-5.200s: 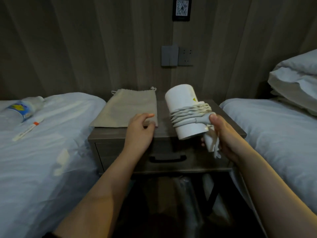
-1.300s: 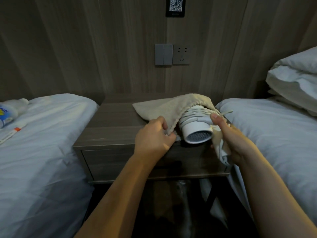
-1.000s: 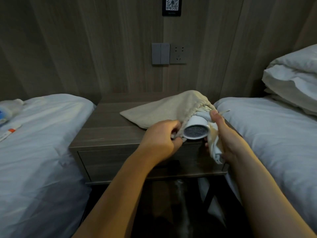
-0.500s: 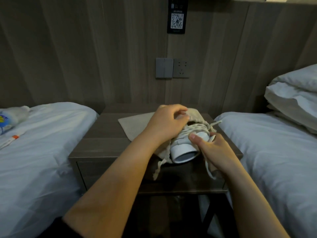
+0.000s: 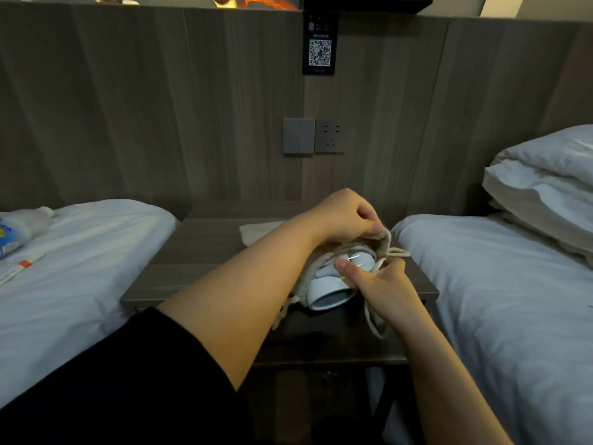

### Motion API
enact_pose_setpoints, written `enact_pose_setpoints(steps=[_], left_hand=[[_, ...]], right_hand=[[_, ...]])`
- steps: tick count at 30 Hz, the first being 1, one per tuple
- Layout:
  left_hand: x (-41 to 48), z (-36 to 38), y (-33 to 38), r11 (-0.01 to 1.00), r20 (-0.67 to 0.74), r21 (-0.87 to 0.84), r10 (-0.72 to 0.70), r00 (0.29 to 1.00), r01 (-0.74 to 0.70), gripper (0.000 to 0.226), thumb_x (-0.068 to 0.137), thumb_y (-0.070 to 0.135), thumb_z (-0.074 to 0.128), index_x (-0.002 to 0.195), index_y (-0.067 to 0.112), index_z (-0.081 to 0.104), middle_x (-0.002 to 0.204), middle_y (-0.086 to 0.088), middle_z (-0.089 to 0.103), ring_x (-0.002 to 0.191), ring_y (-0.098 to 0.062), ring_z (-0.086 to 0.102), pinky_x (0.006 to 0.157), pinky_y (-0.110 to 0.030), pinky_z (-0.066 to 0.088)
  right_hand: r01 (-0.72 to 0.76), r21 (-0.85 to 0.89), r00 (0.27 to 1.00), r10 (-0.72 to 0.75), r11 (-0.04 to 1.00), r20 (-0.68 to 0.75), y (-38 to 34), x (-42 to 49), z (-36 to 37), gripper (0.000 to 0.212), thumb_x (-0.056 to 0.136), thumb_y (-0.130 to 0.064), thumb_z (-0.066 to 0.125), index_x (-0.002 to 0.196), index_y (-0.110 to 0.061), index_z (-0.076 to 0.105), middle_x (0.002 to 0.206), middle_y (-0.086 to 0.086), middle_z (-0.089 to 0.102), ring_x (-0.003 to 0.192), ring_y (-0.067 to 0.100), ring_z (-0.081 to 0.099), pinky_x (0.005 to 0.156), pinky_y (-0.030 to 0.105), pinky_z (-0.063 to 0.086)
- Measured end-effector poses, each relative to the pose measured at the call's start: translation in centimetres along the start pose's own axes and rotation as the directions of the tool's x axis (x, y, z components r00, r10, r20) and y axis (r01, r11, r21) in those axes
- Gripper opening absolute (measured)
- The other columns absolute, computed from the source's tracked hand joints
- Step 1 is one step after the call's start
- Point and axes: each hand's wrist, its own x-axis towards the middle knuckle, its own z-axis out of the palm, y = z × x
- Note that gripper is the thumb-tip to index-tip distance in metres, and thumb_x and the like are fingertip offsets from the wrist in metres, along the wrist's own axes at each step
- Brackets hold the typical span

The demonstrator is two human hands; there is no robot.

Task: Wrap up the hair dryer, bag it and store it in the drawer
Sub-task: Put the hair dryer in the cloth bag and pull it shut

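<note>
The white hair dryer (image 5: 330,292) lies on the nightstand (image 5: 192,252), its front half inside the beige drawstring bag (image 5: 383,240); its round rear end sticks out toward me. My left hand (image 5: 346,216) reaches over from the left and pinches the upper rim of the bag's mouth. My right hand (image 5: 375,281) grips the dryer's body from the right, thumb on top. The bag's far end (image 5: 256,229) lies flat behind my left forearm. A drawstring (image 5: 396,252) loops out to the right. The drawer front is hidden by my arms and shadow.
A white bed (image 5: 80,268) on the left carries a plastic bottle (image 5: 19,226) and a thin pen-like stick (image 5: 22,266). Another white bed (image 5: 497,300) with stacked pillows (image 5: 545,187) stands on the right. A switch and socket (image 5: 314,136) sit on the wooden wall.
The dryer went from held in the air with its cord wound around it to partly inside the bag. My left hand has moved from the bag's underside to its upper rim.
</note>
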Motion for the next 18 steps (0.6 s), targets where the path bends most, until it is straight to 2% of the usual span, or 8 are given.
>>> enact_pose_setpoints(steps=[3, 5, 7, 9, 12, 15, 18], left_hand=[[-1.0, 0.2, -0.2, 1.0, 0.009, 0.016, 0.01, 1.0, -0.01, 0.01, 0.083, 0.022, 0.066, 0.087, 0.017, 0.074, 0.083, 0.007, 0.067, 0.083, -0.006, 0.06, 0.077, -0.025, 0.047], [-2.4, 0.4, -1.1, 0.995, -0.097, 0.095, 0.009, 0.995, 0.0, 0.011, 0.083, 0.021, 0.066, 0.089, 0.018, 0.074, 0.09, 0.004, 0.069, 0.089, -0.01, 0.06, 0.084, -0.031, 0.049], [-4.3, 0.9, -2.6, 0.988, -0.258, 0.151, 0.023, 0.966, 0.017, 0.015, 0.084, 0.019, 0.062, 0.096, 0.021, 0.071, 0.098, 0.005, 0.063, 0.097, -0.01, 0.054, 0.088, -0.029, 0.045], [-6.4, 1.9, -4.4, 0.995, -0.395, 0.096, 0.009, 0.919, 0.032, 0.026, 0.085, 0.019, 0.061, 0.111, 0.022, 0.065, 0.109, 0.005, 0.057, 0.106, -0.011, 0.049, 0.092, -0.025, 0.041], [-8.9, 3.6, -6.2, 0.988, -0.444, -0.063, -0.152, 0.883, 0.139, 0.043, 0.086, 0.024, 0.062, 0.127, 0.025, 0.053, 0.12, 0.008, 0.051, 0.11, -0.008, 0.047, 0.097, -0.024, 0.039], [-10.2, 5.3, -8.2, 0.971, -0.476, -0.142, -0.239, 0.847, 0.194, 0.04, 0.082, 0.018, 0.066, 0.122, 0.02, 0.059, 0.111, 0.006, 0.057, 0.1, -0.01, 0.055, 0.086, -0.019, 0.04], [-10.6, 5.8, -9.3, 0.984, -0.535, -0.051, -0.173, 0.827, 0.173, 0.012, 0.081, 0.014, 0.065, 0.092, 0.013, 0.069, 0.083, 0.001, 0.064, 0.078, -0.016, 0.06, 0.065, -0.015, 0.035]], right_hand=[[-0.019, 0.037, 0.999, 0.02, 0.999, -0.025, -0.1, 0.1, 0.0, 0.101, 0.069, -0.055, 0.07, 0.138, -0.002, 0.018, 0.138, 0.014, 0.046, 0.125, 0.029, 0.045, 0.09, 0.034, 0.037], [-0.036, 0.081, 0.998, 0.039, 0.996, -0.048, -0.2, 0.2, 0.0, 0.1, 0.071, -0.054, 0.07, 0.138, -0.002, 0.018, 0.139, 0.014, 0.045, 0.126, 0.029, 0.045, 0.089, 0.033, 0.035], [-0.045, 0.117, 0.997, 0.052, 0.992, -0.064, -0.1, 0.3, 0.1, 0.099, 0.071, -0.052, 0.071, 0.139, -0.004, 0.017, 0.141, 0.014, 0.043, 0.126, 0.029, 0.044, 0.09, 0.033, 0.034], [-0.041, 0.153, 0.995, 0.053, 0.987, -0.079, -0.2, 0.3, 0.2, 0.102, 0.071, -0.05, 0.072, 0.143, -0.008, 0.013, 0.144, 0.011, 0.04, 0.128, 0.029, 0.042, 0.089, 0.032, 0.033], [-0.023, 0.163, 0.997, 0.034, 0.986, -0.065, -0.4, 0.3, 0.3, 0.107, 0.072, -0.05, 0.072, 0.148, -0.013, 0.006, 0.149, 0.009, 0.035, 0.132, 0.029, 0.038, 0.095, 0.033, 0.032], [-0.017, 0.149, 0.999, 0.024, 0.989, -0.041, -0.6, 0.3, 0.2, 0.105, 0.072, -0.052, 0.07, 0.149, -0.018, 0.006, 0.151, 0.006, 0.033, 0.134, 0.028, 0.037, 0.101, 0.036, 0.033], [-0.04, 0.136, 0.999, 0.042, 0.99, -0.017, -0.5, 0.1, 0.2, 0.106, 0.07, -0.055, 0.07, 0.149, -0.021, 0.007, 0.151, 0.005, 0.033, 0.134, 0.027, 0.038, 0.101, 0.037, 0.034]])
